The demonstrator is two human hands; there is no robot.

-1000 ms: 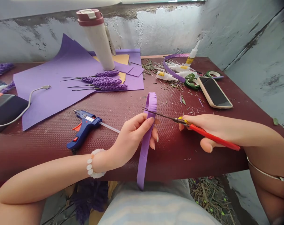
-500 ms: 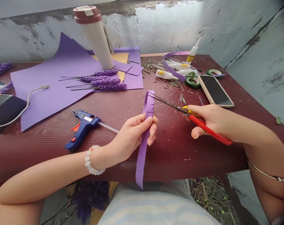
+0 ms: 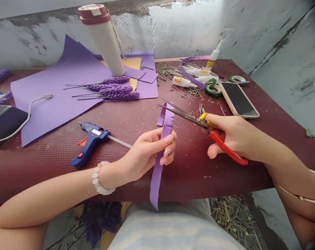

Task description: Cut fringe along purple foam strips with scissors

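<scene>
My left hand (image 3: 149, 149) pinches a long purple paper strip (image 3: 159, 163) between thumb and fingers; the strip's fringed top bends over above the hand and its lower end hangs past the table edge. My right hand (image 3: 229, 137) grips red-handled scissors (image 3: 201, 123), fingers through the handles. The blades point left, with their tips at the strip's folded top. Both hands hover over the dark red table (image 3: 126, 121) near its front edge.
A blue glue gun (image 3: 91, 140) lies left of my left hand. Purple paper sheets (image 3: 56, 90) carry lavender-like paper stems (image 3: 113, 88) and a white tumbler (image 3: 107, 40). Glue bottles (image 3: 194, 74), green tape (image 3: 212, 88) and a phone (image 3: 238, 99) lie at the right rear. A cable (image 3: 30, 111) runs at left.
The scissors have lifted and tilted, their blades moving from beside my left fingers up to the strip's top. My right hand has drawn closer. The strip's top has folded lower.
</scene>
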